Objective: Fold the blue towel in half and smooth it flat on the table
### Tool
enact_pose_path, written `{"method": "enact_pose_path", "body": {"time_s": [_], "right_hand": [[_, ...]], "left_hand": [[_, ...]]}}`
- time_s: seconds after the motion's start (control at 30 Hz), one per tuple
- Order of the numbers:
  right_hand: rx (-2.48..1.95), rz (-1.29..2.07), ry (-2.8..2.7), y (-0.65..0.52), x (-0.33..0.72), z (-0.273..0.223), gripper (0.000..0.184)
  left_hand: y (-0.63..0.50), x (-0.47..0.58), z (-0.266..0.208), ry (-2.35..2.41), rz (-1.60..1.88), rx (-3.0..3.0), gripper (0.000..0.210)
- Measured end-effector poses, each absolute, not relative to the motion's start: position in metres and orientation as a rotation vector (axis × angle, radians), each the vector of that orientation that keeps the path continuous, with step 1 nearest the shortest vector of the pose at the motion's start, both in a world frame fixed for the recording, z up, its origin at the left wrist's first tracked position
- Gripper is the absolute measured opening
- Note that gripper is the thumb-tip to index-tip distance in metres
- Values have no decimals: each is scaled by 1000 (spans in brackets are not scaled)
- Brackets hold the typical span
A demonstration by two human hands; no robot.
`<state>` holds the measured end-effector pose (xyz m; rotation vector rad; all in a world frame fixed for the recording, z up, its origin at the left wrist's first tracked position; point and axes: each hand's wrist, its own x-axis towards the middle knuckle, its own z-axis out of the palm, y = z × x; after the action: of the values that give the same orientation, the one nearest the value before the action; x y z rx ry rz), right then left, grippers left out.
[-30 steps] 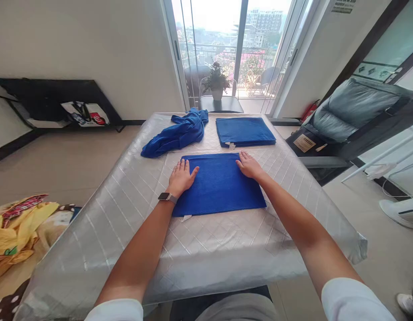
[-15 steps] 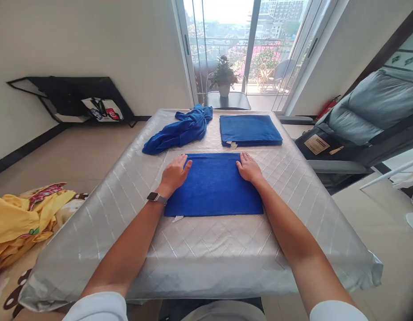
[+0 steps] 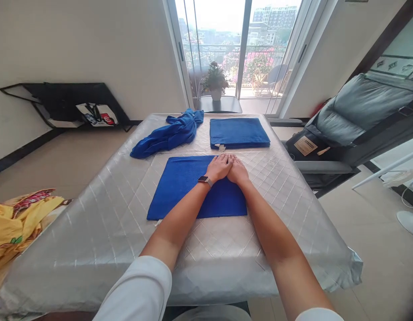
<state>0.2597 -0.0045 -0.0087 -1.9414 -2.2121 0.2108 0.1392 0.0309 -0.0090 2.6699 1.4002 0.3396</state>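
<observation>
A blue towel (image 3: 179, 187) lies flat as a rectangle on the table, a white tag showing at its near left corner. My left hand (image 3: 219, 166) rests palm down on its far right part, fingers stretched out, a watch on the wrist. Beside it, touching, my right hand (image 3: 238, 170) lies flat at the far right corner of the towel. Beyond the hands stands a neat stack of folded blue towels (image 3: 239, 131) with white tags. To its left is a crumpled heap of blue cloth (image 3: 169, 133).
A silvery quilted cover (image 3: 102, 214) drapes the table. A grey reclining chair (image 3: 346, 120) stands at the right. Past the far edge is a chair with a potted plant (image 3: 215, 80), before a glass sliding door. Yellow cloth (image 3: 29, 223) lies at the left.
My left hand has slid right across the towel from its far left corner to beside my right hand. My right hand stays at the far right corner. The view has shifted slightly.
</observation>
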Motion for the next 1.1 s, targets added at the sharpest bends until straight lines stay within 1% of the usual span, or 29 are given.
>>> {"method": "enact_pose_path", "body": {"time_s": [0.1,0.37,0.47,0.83,1.1], "right_hand": [[-1959,243,-2166,-4,257,-6,66],[-1984,240,-2159,-3,256,-5,67],[-1998,218,-2157,-2,257,-6,67],[-2107,152,-2197,2,255,-3,68],[-2202,53,-2230,-38,247,9,69]], "left_hand": [[32,110,-11,1643,273,2484,76],[32,-32,-8,1990,225,2263,85],[29,-65,-10,2059,233,2186,87],[31,-71,-19,2033,418,2161,81],[28,-70,-14,2028,397,2143,84]]}}
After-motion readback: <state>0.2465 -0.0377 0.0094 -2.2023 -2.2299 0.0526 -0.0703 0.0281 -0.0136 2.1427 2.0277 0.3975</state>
